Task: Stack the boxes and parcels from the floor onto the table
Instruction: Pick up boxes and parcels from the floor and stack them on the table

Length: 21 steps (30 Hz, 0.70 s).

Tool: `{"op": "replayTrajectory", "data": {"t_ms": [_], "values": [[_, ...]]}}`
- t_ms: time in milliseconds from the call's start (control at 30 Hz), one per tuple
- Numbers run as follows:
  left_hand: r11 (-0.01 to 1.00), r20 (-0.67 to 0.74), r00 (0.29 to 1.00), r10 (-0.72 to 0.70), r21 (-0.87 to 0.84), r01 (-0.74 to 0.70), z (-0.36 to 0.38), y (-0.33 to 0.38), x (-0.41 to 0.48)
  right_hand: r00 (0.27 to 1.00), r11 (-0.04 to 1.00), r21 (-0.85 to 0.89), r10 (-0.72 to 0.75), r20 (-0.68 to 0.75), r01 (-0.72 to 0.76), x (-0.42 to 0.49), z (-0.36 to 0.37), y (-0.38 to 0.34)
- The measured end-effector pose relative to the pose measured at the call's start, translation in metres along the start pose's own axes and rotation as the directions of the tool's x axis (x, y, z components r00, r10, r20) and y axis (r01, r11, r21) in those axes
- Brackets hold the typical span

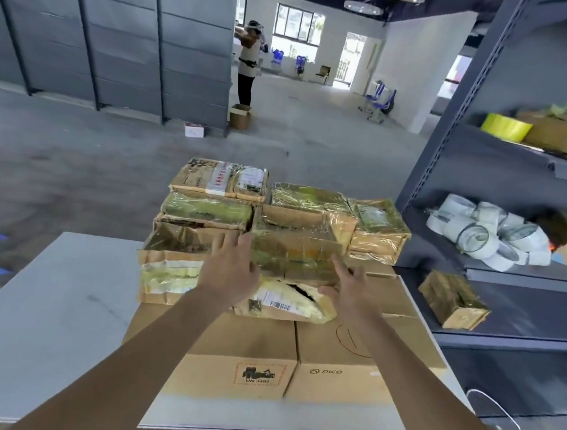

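Two bare forearms reach from the near edge of the table (45,297) over two big cardboard boxes (240,344) that stand along its right edge. On these boxes lie taped parcels (207,211), stacked toward the far edge. The left hand (227,268) is spread, with fingers on the left side of the front parcel (292,253). The right hand (351,289) touches its right side with straight fingers.
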<state>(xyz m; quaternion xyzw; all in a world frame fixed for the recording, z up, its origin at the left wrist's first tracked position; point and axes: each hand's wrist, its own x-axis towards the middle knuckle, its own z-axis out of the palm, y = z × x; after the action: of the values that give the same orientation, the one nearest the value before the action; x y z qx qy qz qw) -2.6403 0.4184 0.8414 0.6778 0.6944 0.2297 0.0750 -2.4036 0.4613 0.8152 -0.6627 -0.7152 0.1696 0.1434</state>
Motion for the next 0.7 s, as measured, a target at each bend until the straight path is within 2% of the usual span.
{"op": "replayTrajectory", "data": {"t_ms": [133,300,400,500,700], "values": [[0.995,0.144,0.989,-0.042,0.096,0.028,0.002,-0.020,0.006,1.000,1.000,0.008,-0.026,0.007,0.026,0.006,0.006,0.000],[0.990,0.155,0.988,-0.011,0.138,-0.011,0.007,-0.024,0.005,0.996,0.997,-0.025,-0.077,0.055,0.079,0.008,0.001,0.011],[0.970,0.187,0.982,0.013,0.236,-0.058,0.008,-0.027,0.004,0.989,0.993,0.050,-0.110,0.096,0.105,0.009,-0.009,0.017],[0.957,0.154,0.988,0.030,0.281,-0.073,0.009,-0.029,0.004,0.988,0.987,0.146,-0.085,0.125,0.067,0.009,-0.013,0.019],[0.945,0.066,0.995,0.074,0.315,-0.092,0.015,-0.029,-0.004,0.983,0.990,0.143,-0.038,0.179,0.012,0.004,-0.010,0.025]]}}
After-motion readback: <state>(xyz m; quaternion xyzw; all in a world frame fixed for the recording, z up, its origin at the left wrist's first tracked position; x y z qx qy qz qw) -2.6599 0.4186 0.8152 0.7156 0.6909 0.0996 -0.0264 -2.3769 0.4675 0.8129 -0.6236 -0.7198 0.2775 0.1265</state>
